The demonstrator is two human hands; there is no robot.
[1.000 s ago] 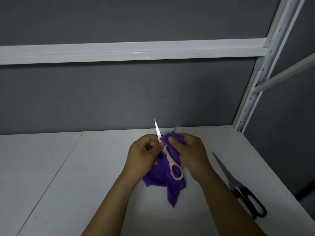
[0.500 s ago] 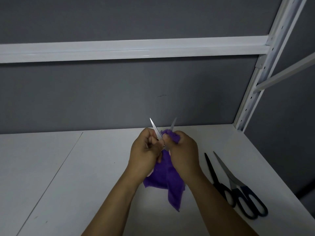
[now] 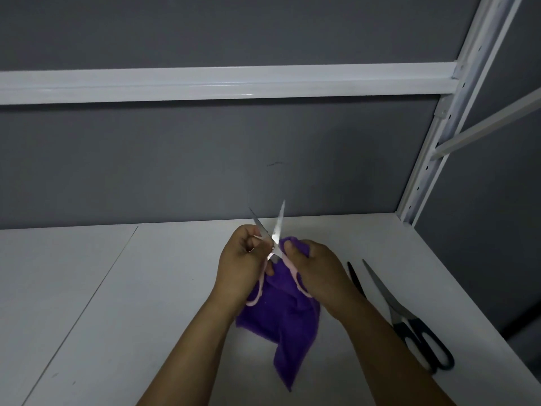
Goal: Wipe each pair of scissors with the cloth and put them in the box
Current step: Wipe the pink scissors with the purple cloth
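Pink-handled scissors (image 3: 277, 230) are held above the white shelf, blades spread in an X and pointing away from me. My left hand (image 3: 243, 265) grips the left blade and handle. My right hand (image 3: 316, 273) holds the purple cloth (image 3: 281, 317) bunched around the other handle near the pivot; the rest of the cloth hangs down to the shelf. Black-handled scissors (image 3: 409, 326) lie open on the shelf to the right of my right forearm. No box is in view.
The white shelf board (image 3: 117, 303) has a seam running diagonally on the left. A grey back wall, a white crossbar (image 3: 205, 83) overhead and a perforated white upright (image 3: 433, 148) at the right corner bound the space.
The pink scissors' blades now stand wider and taller above my hands. My right hand with the cloth slid down from the blade to the handle near the pivot.
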